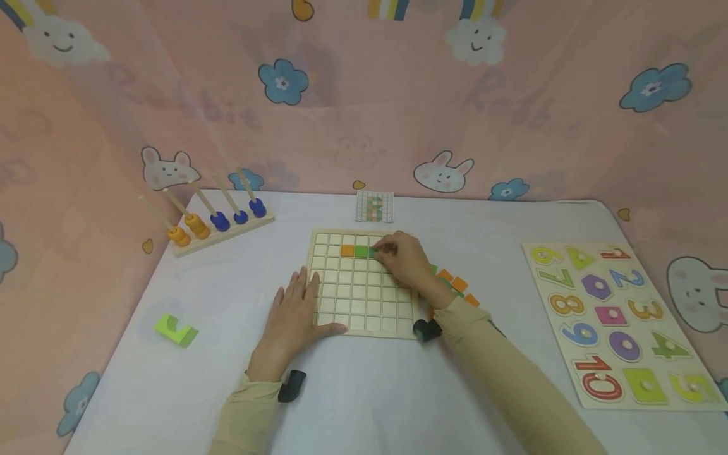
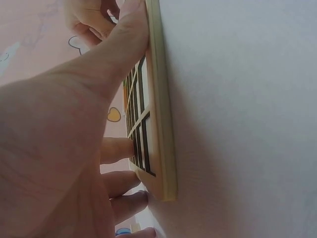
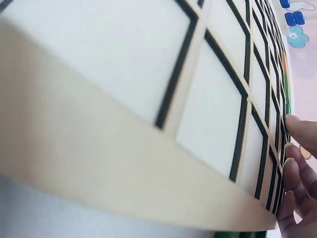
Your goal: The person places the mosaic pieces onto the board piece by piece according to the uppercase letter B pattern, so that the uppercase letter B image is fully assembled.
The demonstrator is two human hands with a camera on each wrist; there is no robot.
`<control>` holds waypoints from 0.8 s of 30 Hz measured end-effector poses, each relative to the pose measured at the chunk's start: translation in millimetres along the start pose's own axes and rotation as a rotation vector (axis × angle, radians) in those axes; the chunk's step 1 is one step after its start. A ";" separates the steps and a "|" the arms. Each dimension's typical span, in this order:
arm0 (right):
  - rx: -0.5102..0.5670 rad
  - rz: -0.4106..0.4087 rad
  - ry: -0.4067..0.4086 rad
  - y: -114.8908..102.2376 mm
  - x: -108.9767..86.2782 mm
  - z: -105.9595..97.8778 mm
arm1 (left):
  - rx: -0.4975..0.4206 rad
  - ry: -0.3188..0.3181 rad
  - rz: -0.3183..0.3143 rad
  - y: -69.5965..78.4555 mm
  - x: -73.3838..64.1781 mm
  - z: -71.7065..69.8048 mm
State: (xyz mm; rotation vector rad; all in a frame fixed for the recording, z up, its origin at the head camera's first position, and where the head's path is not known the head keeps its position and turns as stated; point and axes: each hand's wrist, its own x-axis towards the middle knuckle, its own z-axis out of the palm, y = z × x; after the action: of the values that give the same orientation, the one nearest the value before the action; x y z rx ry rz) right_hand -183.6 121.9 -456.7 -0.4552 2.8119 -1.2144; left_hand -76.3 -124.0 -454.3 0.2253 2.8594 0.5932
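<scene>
Dark green tile [image 1: 372, 252], at far part of grid board [image 1: 375, 335], apparently pinched by R hand [image 1: 405, 258], fingers curled. L hand [image 1: 291, 316] spread at near-left corner, thumb laid on near rim. Tile placed just ahead-left of R hand, so R nearer; L well apart from it. Tile's long axis can't be told, partly covered. Row shared w/ bright green tile [image 1: 361, 251] & orange tile [image 1: 347, 251], running L–R. Loose tiles [image 1: 459, 284] seen by board's R edge, printed card [image 1: 374, 207] beyond far edge.
</scene>
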 end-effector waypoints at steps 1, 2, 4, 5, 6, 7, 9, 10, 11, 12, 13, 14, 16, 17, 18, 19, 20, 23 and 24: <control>0.006 0.003 -0.005 1.7 -0.2 -0.3 | -0.002 -0.001 -0.001 -0.1 -0.1 0.2; 0.013 0.008 -0.008 3.5 -0.6 -1.0 | -0.003 -0.002 -0.002 -0.1 -0.2 0.4; 0.027 0.026 -0.013 7.4 -1.2 -3.1 | -0.005 -0.003 -0.004 0.0 -0.4 0.6; 0.032 0.035 -0.018 9.2 -1.7 -4.9 | -0.005 -0.003 -0.005 0.0 -0.4 0.7; 0.036 0.044 -0.027 11.3 -2.1 -6.8 | -0.005 -0.004 -0.006 0.0 -0.5 0.7; 0.045 0.055 -0.041 13.1 -2.4 -9.3 | -0.005 -0.004 -0.006 0.1 -0.6 0.6; 0.054 0.078 -0.080 16.2 -3.4 -16.0 | -0.008 -0.003 -0.009 -0.1 -0.6 0.7; 0.058 0.090 -0.102 17.8 -4.2 -19.7 | -0.009 -0.002 -0.009 -0.1 -0.7 0.9; 0.057 0.101 -0.126 20.2 -5.2 -23.6 | -0.009 -0.002 -0.010 0.0 -0.8 1.0; 0.059 0.112 -0.151 23.1 -6.6 -27.6 | -0.011 -0.001 -0.009 -0.1 -0.8 1.2; 0.060 0.135 -0.179 24.9 -8.1 -32.1 | -0.012 0.001 -0.009 -0.2 -0.8 1.3; 0.058 0.153 -0.201 26.4 -10.0 -36.5 | -0.012 0.002 -0.008 -0.3 -0.8 1.6; 0.052 0.181 -0.235 29.5 -13.6 -44.0 | -0.012 0.003 -0.006 -0.3 -0.8 2.1; 0.053 0.194 -0.253 31.6 -15.4 -47.5 | -0.013 0.004 -0.005 -0.3 -0.7 2.2; 0.058 0.209 -0.270 32.4 -17.7 -51.4 | -0.013 0.005 -0.004 -0.4 -0.6 2.4; 0.056 0.220 -0.287 33.2 -19.7 -54.9 | -0.013 0.005 -0.003 -0.4 -0.5 2.5; 0.050 0.220 -0.294 34.9 -21.5 -57.9 | -0.014 0.006 -0.003 -0.5 -0.3 2.6; 0.041 0.227 -0.314 41.8 -26.1 -65.9 | -0.017 0.005 -0.004 -0.5 -0.1 2.3; 0.031 0.228 -0.318 43.3 -27.7 -68.2 | -0.017 0.004 -0.005 -0.5 0.1 2.3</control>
State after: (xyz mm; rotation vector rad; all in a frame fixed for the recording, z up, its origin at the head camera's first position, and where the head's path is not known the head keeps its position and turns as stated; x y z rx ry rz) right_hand -178.6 206.0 -442.8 -0.2853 2.4924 -1.0356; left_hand -75.8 -123.6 -456.5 0.2140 2.8568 0.6178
